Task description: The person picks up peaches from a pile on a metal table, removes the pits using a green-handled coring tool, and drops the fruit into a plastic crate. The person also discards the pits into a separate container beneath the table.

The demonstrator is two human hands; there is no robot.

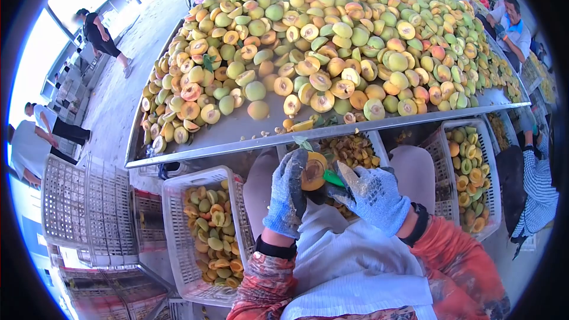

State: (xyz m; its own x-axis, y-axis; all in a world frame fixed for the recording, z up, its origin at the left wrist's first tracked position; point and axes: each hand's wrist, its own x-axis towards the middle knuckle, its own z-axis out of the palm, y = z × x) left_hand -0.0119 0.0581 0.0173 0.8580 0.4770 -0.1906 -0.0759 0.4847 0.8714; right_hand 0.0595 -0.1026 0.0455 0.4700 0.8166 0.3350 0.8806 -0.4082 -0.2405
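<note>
My left hand [287, 192], in a blue-grey knit glove, is closed around a halved yellow peach [313, 172], its cut face turned to the right. My right hand [371, 195], gloved alike, grips a green-handled tool [334, 178] that points at the peach half; its working end is hard to make out. Both hands are above my lap, just below the near edge of a metal table [332, 128]. Behind them, partly hidden by my hands, a crate holds yellow-brown scraps [357, 149].
A large heap of peaches [332, 41], many halved, covers the table. White crates of peach halves stand at left [172, 243] and right [494, 192]. Stacked crates [89, 207] stand farther left. Another person [517, 32] sits at the table's right; others are at far left.
</note>
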